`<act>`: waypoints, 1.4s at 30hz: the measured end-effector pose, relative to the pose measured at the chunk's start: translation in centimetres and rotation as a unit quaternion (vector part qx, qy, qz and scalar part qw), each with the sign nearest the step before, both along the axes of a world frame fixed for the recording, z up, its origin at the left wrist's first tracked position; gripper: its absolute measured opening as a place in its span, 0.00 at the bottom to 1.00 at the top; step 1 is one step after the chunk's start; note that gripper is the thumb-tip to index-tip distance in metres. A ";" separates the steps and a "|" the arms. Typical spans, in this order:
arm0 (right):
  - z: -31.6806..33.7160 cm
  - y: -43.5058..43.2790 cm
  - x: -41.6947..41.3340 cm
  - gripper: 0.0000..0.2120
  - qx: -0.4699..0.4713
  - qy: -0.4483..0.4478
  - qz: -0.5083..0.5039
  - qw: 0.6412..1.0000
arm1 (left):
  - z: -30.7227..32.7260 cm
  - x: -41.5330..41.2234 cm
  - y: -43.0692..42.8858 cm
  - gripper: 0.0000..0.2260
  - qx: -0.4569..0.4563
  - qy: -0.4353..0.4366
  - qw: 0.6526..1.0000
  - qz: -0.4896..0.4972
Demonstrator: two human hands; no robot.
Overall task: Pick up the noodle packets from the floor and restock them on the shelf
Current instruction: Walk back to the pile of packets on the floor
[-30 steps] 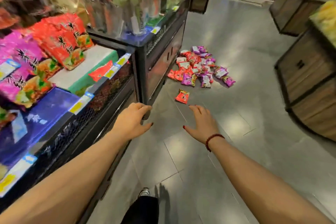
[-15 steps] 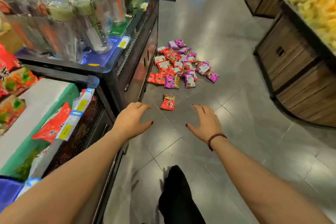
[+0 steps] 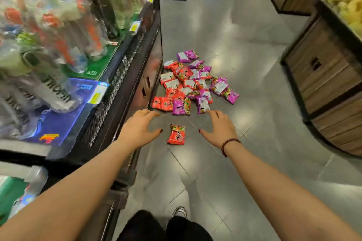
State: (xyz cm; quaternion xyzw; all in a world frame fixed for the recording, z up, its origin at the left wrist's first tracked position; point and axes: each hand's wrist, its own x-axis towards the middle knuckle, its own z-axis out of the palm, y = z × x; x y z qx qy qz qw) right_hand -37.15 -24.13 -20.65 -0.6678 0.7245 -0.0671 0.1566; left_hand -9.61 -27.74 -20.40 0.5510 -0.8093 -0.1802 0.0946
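While the black mesh-fronted shelf (image 3: pixel 125 76) stands at the left with blurred clear bottles (image 3: pixel 64 31) on top, the left hand (image 3: pixel 138 129) hovers beside it, fingers spread and loosely bent, holding nothing. Between the two hands a lone red packet (image 3: pixel 176 135) lies flat on the grey tiled floor (image 3: pixel 254 45), its upper end printed green and yellow. Beyond it a heap of noodle packets (image 3: pixel 192 84), red and purple, some showing white labels, lies at the shelf's foot. The right hand (image 3: pixel 221 129), a dark bead bracelet (image 3: pixel 228 144) at its wrist, is likewise spread and empty. Wooden stands (image 3: pixel 323 84) line the right.
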 end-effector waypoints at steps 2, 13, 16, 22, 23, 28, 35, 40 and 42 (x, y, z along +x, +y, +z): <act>-0.3 -2.8 -0.5 0.35 0.004 0.007 0.005 1.000 | -0.2 -0.6 -3.1 0.28 0.016 -0.002 1.000 -0.004; -2.9 -19.9 -2.0 0.35 0.037 0.005 -0.013 0.999 | -4.0 -2.5 -23.2 0.32 0.045 0.037 0.997 -0.042; -3.8 -24.1 -1.9 0.35 0.044 -0.006 -0.029 0.999 | -4.8 -2.7 -27.9 0.29 0.064 0.032 0.996 -0.052; -6.7 -32.1 -2.6 0.34 0.090 -0.040 -0.017 0.995 | -7.7 -3.2 -34.6 0.29 0.114 0.034 0.993 -0.008; -7.4 -33.7 -2.9 0.34 0.096 -0.045 -0.013 0.994 | -8.5 -3.2 -35.5 0.29 0.124 0.036 0.992 0.007; -13.0 -41.9 -4.4 0.33 0.147 -0.062 0.033 0.987 | -14.3 -4.0 -38.6 0.35 0.173 0.068 0.975 0.122; -25.1 -50.3 -6.1 0.34 0.185 -0.095 0.068 0.976 | -26.1 -7.5 -39.4 0.34 0.247 0.138 0.911 0.301; -37.1 -53.2 -6.7 0.32 0.208 -0.125 0.049 0.969 | -38.1 -9.8 -38.4 0.34 0.308 0.164 0.859 0.374; -41.9 -53.7 -7.0 0.32 0.213 -0.126 0.057 0.967 | -43.6 -10.0 -37.5 0.38 0.325 0.159 0.856 0.370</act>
